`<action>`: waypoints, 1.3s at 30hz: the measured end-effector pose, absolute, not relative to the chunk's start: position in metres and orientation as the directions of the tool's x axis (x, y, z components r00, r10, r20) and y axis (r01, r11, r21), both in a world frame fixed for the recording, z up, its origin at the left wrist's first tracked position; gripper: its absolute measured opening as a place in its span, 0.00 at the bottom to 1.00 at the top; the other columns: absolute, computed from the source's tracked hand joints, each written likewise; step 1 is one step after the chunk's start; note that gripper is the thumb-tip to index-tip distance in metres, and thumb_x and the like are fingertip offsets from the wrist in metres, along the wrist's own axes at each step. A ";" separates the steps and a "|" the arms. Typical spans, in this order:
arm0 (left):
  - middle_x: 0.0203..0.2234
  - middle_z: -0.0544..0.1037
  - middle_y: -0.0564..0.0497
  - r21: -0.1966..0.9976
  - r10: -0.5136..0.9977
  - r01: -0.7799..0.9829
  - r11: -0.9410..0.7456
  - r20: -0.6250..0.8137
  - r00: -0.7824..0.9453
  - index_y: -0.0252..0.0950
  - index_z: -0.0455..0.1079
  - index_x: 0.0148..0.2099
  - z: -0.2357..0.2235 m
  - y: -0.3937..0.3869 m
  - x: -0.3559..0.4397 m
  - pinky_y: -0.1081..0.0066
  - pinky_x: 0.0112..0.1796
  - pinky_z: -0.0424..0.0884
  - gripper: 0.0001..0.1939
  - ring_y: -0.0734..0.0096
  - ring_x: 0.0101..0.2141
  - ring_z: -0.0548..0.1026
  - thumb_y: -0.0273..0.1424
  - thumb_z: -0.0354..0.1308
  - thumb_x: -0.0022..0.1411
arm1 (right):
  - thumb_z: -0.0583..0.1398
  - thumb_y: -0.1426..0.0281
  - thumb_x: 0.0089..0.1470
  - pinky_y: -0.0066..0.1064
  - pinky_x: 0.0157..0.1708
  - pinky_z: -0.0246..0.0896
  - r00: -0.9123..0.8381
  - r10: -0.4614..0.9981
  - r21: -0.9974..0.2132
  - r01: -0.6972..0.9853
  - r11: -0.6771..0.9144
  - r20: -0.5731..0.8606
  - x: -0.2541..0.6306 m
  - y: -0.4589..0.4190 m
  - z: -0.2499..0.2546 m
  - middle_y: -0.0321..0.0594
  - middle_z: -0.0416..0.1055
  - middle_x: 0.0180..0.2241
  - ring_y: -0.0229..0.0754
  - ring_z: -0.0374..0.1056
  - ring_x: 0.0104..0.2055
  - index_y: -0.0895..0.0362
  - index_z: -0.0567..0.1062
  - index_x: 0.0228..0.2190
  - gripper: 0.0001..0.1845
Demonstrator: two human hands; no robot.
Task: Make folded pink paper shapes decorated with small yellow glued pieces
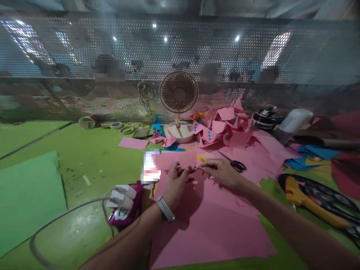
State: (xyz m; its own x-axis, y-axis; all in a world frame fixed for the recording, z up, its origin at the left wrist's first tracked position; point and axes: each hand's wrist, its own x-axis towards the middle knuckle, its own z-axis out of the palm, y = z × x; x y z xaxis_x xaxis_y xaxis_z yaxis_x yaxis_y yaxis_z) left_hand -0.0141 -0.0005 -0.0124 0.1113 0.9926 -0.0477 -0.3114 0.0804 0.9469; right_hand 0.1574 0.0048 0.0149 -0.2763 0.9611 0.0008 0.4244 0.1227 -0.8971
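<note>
My left hand (174,183), with a pale band at its wrist, is closed with curled fingers above a large pink paper sheet (213,228). Facing it, my right hand (221,172) pinches thumb against forefinger. Whatever is between the fingertips is too small and blurred to name. Just behind both hands lies a pink paper strip (176,159) dotted with small yellow pieces. A yellow piece (200,158) rests near my right fingertips. To the right of that hand are dark-handled scissors (237,165). A bright, blurred-out screen (151,167) is left of my left hand.
A desk fan (179,93) stands at the back beside a heap of folded pink paper (222,125). White plugs on a purple case (129,210) trail a cable at left. Green paper (30,198) lies far left; a yellow-handled tool (315,206) is at right. Perforated metal screening (126,45) closes the back.
</note>
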 end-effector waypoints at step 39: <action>0.32 0.74 0.51 0.964 0.988 -0.263 0.021 0.020 0.153 0.38 0.57 0.36 -0.020 0.004 -0.016 0.71 0.30 0.73 0.14 0.69 0.33 0.76 0.35 0.59 0.53 | 0.50 0.63 0.48 0.49 0.44 0.60 0.171 0.920 0.066 0.976 -0.207 0.353 0.408 -0.128 -0.034 0.55 0.68 0.43 0.59 0.64 0.46 0.57 0.65 0.45 0.22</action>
State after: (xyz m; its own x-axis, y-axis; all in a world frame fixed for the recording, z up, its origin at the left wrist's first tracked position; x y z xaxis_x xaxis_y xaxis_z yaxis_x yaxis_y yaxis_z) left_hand -0.0161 0.0043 -0.0199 0.1531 0.9880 0.0201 -0.2633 0.0211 0.9645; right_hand 0.4085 -0.1283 -0.0342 0.1707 0.9199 0.3529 0.9762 -0.2066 0.0664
